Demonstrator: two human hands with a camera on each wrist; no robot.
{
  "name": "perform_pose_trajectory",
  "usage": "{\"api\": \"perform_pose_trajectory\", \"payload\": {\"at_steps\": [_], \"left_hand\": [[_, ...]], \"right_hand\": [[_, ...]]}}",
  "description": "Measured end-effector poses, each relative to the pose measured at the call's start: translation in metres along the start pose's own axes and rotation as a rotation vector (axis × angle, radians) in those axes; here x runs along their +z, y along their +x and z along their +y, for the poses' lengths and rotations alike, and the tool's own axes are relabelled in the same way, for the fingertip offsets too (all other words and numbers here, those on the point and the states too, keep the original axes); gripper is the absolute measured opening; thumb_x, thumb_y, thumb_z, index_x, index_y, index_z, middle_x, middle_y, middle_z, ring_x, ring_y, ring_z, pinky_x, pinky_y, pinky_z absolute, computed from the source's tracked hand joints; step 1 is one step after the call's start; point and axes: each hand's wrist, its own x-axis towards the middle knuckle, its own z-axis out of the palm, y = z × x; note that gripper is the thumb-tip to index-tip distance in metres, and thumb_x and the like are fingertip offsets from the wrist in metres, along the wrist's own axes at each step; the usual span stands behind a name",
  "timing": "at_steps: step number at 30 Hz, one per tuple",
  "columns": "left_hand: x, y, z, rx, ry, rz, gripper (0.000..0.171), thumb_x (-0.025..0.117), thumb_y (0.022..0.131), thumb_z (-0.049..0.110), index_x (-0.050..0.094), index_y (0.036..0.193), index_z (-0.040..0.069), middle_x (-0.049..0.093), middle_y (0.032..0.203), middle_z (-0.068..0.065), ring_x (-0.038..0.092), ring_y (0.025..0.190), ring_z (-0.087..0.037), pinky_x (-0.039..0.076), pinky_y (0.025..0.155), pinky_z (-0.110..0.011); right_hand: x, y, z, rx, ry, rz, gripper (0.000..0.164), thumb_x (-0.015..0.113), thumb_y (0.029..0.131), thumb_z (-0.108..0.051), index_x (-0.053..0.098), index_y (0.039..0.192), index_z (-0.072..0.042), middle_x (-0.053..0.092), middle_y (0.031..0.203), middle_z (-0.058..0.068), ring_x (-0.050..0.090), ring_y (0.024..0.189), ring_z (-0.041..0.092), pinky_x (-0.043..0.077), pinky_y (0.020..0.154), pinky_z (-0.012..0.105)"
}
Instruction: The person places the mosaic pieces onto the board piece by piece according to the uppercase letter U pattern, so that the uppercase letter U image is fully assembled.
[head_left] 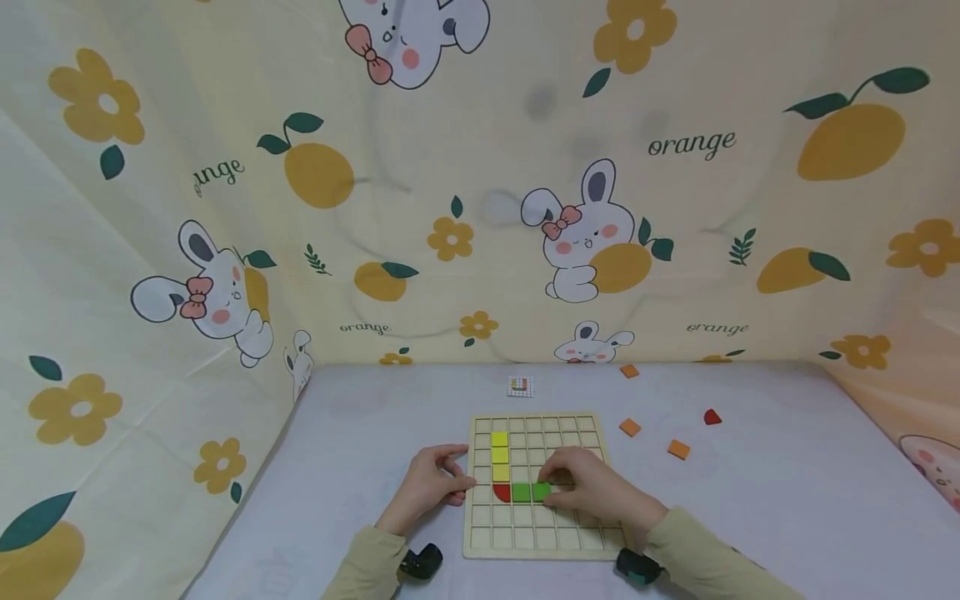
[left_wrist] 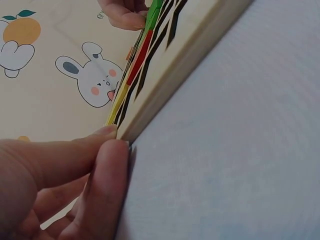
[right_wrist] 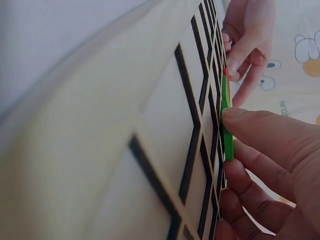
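The right hand (head_left: 588, 487) pinched a green square tile (head_left: 540, 492) between thumb and fingers, at the right end of a short row on the wooden grid board (head_left: 495, 543); whether the tile was fully seated in its cell could not be told. The left hand (head_left: 431, 482) lay relaxed, index finger and thumb tips touching the board's left edge.

The gripped tile's sides ran along the grid lines. Two green tiles in all sat side by side, their joint long axis running left to right. Just left of them was one red quarter-round piece (head_left: 502, 493), its curve facing near and left. From it three yellow squares (head_left: 500, 455) formed a straight column pointing to the far side.

On the desk (head_left: 375, 400), right of the board and beyond, lay three orange tiles (head_left: 678, 450), turned askew to the grid, and one loose red piece (head_left: 712, 417). A single patterned card (head_left: 521, 386) lay past the board's far edge. A printed cloth (head_left: 480, 150) rose behind the desk.
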Motion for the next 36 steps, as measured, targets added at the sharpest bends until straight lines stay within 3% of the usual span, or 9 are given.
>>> {"api": "perform_pose_trajectory", "payload": {"at_steps": [15,21,27,36], "left_hand": [[0.000,0.001,0.001,-0.010,0.017,0.011,0.060,0.079,0.074,-0.002,0.056,0.130,0.000,0.058,0.081,-0.010,0.062,0.053,-0.012,0.060,0.053,-0.031],[0.000,0.000,0.002,-0.024,0.017,0.009,0.061,0.079,0.074,-0.002,0.056,0.130,0.000,0.058,0.080,-0.010,0.063,0.054,-0.014,0.060,0.053,-0.031],[0.001,-0.001,0.003,-0.023,0.020,0.006,0.061,0.079,0.074,-0.002,0.056,0.130,0.000,0.059,0.080,-0.011,0.063,0.054,-0.014,0.060,0.052,-0.032],[0.003,0.003,0.005,-0.019,0.030,-0.002,0.061,0.079,0.074,-0.001,0.055,0.130,-0.001,0.058,0.080,-0.011,0.064,0.054,-0.016,0.060,0.052,-0.032]], "right_hand": [[-0.001,-0.001,-0.004,0.012,0.035,-0.011,0.020,0.079,0.080,-0.021,0.069,0.095,-0.014,0.062,0.092,-0.006,0.058,0.087,0.012,0.054,0.077,0.024],[-0.009,-0.007,-0.003,0.024,0.048,-0.011,0.026,0.077,0.082,-0.021,0.067,0.103,-0.010,0.062,0.099,-0.003,0.058,0.092,0.016,0.054,0.083,0.031],[-0.033,-0.021,0.004,0.059,0.018,0.067,0.029,0.076,0.083,-0.018,0.065,0.109,-0.010,0.062,0.104,-0.002,0.057,0.097,0.021,0.051,0.086,0.040],[-0.086,-0.048,0.032,0.072,-0.064,0.263,0.028,0.076,0.083,-0.011,0.067,0.110,-0.011,0.067,0.104,0.002,0.059,0.095,0.024,0.053,0.079,0.038]]}}
